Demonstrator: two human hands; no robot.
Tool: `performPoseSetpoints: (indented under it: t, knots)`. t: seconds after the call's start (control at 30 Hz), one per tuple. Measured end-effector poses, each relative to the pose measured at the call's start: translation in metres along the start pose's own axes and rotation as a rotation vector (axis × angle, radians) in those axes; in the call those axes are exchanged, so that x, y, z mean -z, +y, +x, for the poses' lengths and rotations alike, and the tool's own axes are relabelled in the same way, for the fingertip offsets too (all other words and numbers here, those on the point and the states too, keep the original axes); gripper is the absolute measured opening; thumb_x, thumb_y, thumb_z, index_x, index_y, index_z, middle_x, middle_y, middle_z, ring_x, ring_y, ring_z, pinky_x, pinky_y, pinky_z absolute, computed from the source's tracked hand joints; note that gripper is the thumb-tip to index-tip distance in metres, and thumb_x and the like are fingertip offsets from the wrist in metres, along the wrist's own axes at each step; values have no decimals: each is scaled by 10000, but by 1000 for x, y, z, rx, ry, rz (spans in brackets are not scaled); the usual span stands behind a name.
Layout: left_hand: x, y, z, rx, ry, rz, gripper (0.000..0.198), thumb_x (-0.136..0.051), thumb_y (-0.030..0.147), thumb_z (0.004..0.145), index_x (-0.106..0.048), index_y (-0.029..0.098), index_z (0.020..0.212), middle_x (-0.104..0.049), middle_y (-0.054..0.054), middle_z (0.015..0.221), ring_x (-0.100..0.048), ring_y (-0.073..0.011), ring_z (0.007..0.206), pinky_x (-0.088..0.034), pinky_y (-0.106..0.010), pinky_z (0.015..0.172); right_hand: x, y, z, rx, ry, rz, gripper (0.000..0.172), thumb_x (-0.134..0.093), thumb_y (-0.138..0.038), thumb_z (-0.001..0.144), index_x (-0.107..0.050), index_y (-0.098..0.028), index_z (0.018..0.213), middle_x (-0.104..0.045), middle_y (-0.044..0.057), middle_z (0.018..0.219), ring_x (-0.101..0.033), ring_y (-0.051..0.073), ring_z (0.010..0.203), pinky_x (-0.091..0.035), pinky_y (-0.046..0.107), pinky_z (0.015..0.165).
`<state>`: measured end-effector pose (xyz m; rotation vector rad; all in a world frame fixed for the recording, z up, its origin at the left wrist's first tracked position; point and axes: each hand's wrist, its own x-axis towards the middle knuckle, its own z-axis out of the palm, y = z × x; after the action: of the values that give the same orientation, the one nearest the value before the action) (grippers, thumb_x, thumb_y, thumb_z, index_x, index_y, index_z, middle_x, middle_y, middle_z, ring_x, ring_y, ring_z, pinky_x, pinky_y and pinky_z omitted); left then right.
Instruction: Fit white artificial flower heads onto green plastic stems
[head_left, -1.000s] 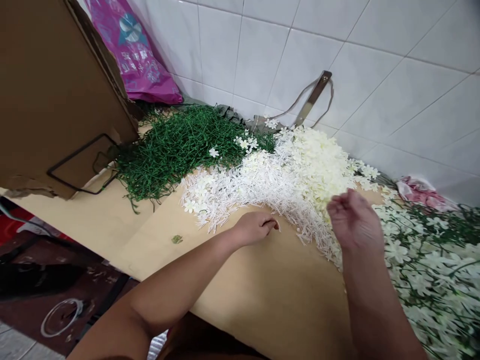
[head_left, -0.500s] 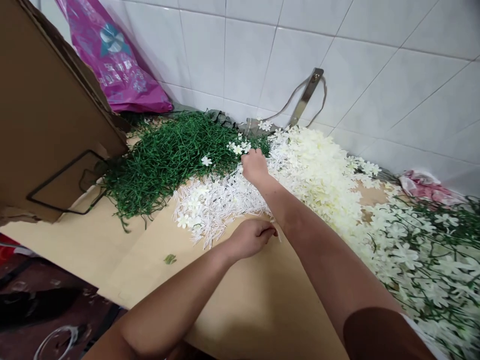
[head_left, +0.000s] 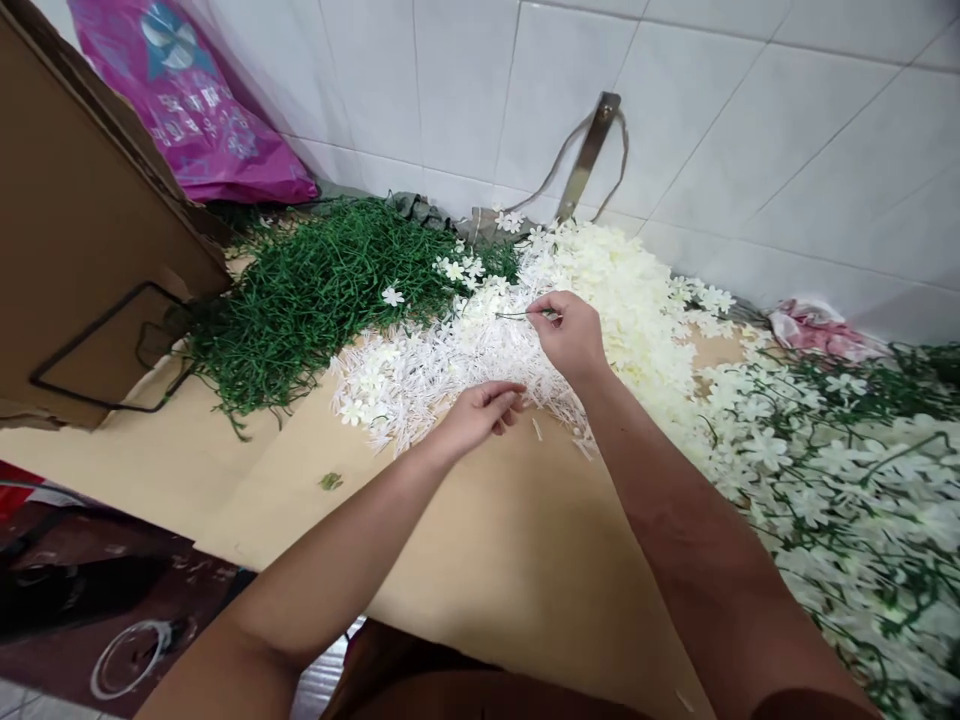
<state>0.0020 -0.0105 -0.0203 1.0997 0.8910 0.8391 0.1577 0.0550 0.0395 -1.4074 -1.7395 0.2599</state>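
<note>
My right hand pinches a thin green plastic stem, whose free end points left over the white pile. Below and to the left, my left hand has its fingers drawn together at the near edge of that pile; what they hold, if anything, is hidden. Beneath both hands spreads a heap of short white stalks with some white artificial flowers among them. A mound of green stems lies to the left. Cream-white flower heads are piled just right of my right hand.
Brown board covers the work surface. A cardboard box with a black wire frame stands at left, a purple bag behind it. Flowers on green stems fill the right side. A metal strap leans on the tiled wall.
My right hand has drawn back and right from the small flowers by the green mound, now with a green stem. My left hand has moved left and slightly forward. The view has shifted slightly.
</note>
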Motion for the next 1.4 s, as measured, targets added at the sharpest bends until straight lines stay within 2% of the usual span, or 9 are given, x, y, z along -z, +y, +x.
performPoseSetpoints:
  t: [0.2, 0.33, 0.47, 0.6, 0.7, 0.83, 1.07, 1.23, 1.4]
  knots:
    - [1, 12, -4, -10, 90, -296, 475, -807, 463, 658, -702, 148, 997, -725, -49, 865, -631, -96, 700, -453, -199, 632, 24, -3, -63, 147, -104, 107, 88, -565, -191, 814, -648, -200, 783, -653, 51, 828, -594, 175, 775, -483, 316, 696]
    - [0, 18, -8, -11, 107, -209, 321, -833, 336, 615, -726, 134, 841, -669, 3, 652, -547, -69, 582, -415, -194, 585, 30, -3, -94, 232, -224, 31, 157, -502, -157, 864, -654, -193, 847, -655, 75, 888, -605, 186, 831, -495, 330, 756]
    - [8, 23, -13, -48, 211, -118, 264, -781, 218, 617, -699, 151, 859, -705, -9, 757, -570, -78, 612, -429, -205, 604, 33, 6, -113, 210, -243, -18, 178, -485, -159, 875, -654, -195, 832, -658, 84, 893, -602, 184, 826, -489, 330, 756]
    - [14, 30, -21, -97, 240, -4, 396, -715, 181, 667, -624, 179, 1053, -717, -9, 838, -616, -89, 661, -433, -199, 611, 32, 15, -122, 3, -189, 93, 92, -562, -181, 812, -651, -199, 799, -649, 47, 830, -584, 149, 716, -488, 302, 693]
    - [8, 34, -33, -83, 188, 105, 450, -657, 135, 701, -574, 156, 1143, -709, -7, 794, -616, -93, 632, -440, -208, 609, 32, 19, -121, -190, -5, 175, 101, -603, -227, 789, -659, -195, 867, -663, 53, 883, -605, 163, 755, -509, 328, 721]
    - [-2, 28, -52, -14, 120, 175, 339, -603, 88, 727, -594, 136, 1063, -653, 30, 633, -580, -92, 557, -455, -224, 614, 42, 21, -125, -131, 164, 60, 114, -598, -223, 800, -673, -181, 875, -684, 87, 952, -619, 227, 943, -478, 430, 916]
    - [-7, 5, -74, 9, 64, 206, 25, -587, 132, 778, -589, 157, 782, -649, 8, 602, -590, -107, 589, -466, -244, 662, 46, 13, -171, -161, -39, -70, 109, -597, -183, 797, -675, -189, 874, -682, 86, 929, -597, 237, 910, -490, 405, 851]
    - [-20, -2, -71, -88, 119, 199, 178, -505, 34, 684, -545, 165, 798, -619, 30, 574, -580, -106, 570, -480, -251, 680, 31, -2, -176, -112, -172, -271, 186, -597, -165, 846, -687, -131, 1004, -668, 139, 1024, -560, 271, 1031, -419, 412, 990]
    - [-21, -7, -67, -129, 122, 244, 358, -428, 17, 557, -599, 154, 841, -577, 43, 551, -534, -109, 569, -453, -240, 642, 8, -13, -149, -186, -205, -470, 308, -582, -273, 891, -664, -64, 1102, -630, 200, 1078, -537, 318, 1065, -437, 418, 925]
